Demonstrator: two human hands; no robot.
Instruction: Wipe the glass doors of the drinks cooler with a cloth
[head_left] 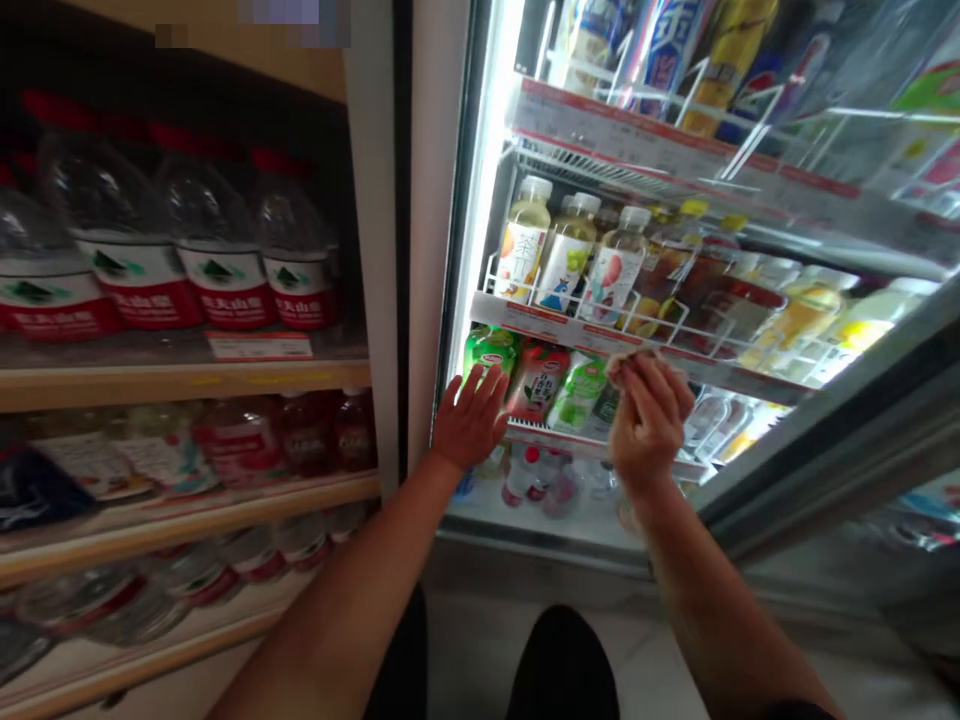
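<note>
My left hand (472,415) is spread open, palm down, at the left edge of the lit fridge, in front of a green-labelled bottle (489,350); whether it touches anything I cannot tell. My right hand (651,410) is closed around a pale crumpled cloth (626,366), only a bit of which shows above the fingers. It is in front of the low fridge shelf, just right of a light green bottle (577,392). A red bottle (538,380) stands between the two hands. Behind my right hand, part of the bottle row is hidden.
Above is a fridge shelf (637,340) of tea bottles behind a wire rail, with another drinks shelf higher up. The fridge door (795,480) stands open at right. At left, a wooden rack (187,385) holds large red-capped water bottles (142,270). More bottles lie on the fridge floor.
</note>
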